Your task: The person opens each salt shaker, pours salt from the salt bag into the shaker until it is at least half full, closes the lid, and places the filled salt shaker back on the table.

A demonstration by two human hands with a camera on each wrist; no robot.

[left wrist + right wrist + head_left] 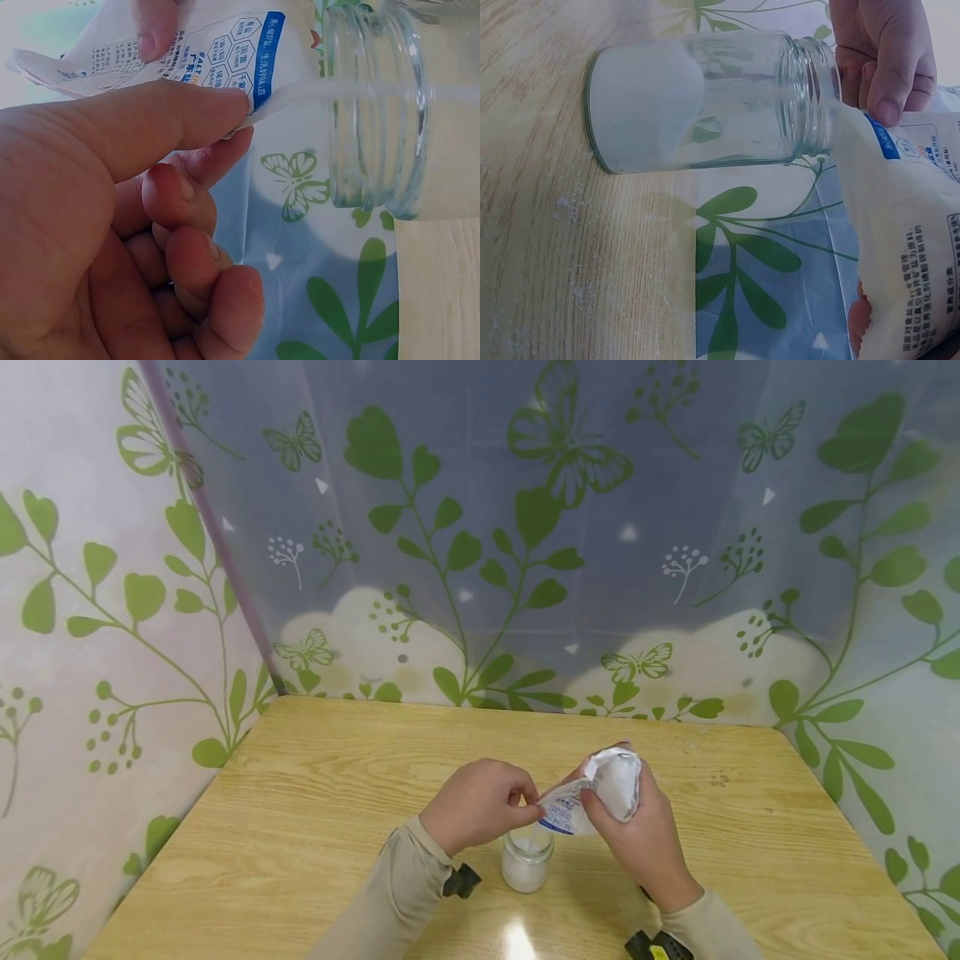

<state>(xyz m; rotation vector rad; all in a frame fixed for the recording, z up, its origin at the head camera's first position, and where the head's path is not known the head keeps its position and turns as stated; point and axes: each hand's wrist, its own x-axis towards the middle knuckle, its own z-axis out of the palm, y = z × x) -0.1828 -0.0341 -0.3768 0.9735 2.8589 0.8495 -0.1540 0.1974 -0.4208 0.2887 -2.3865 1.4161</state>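
Observation:
A glass jar stands upright on the table with white salt filling roughly its lower half. Above its mouth, a white plastic salt bag with blue print is tilted toward the jar. My right hand grips the bag's body from the right, its crumpled end facing up. At the printed lower corner, my left hand pinches the bag between thumb and index finger, its other fingers loosely curled. From that corner a thin white stream of salt runs into the jar's opening.
The jar rests on a wood-grain table. Some spilled grains are scattered near the jar's base. Printed curtains with leaves and butterflies enclose the table at the back and sides.

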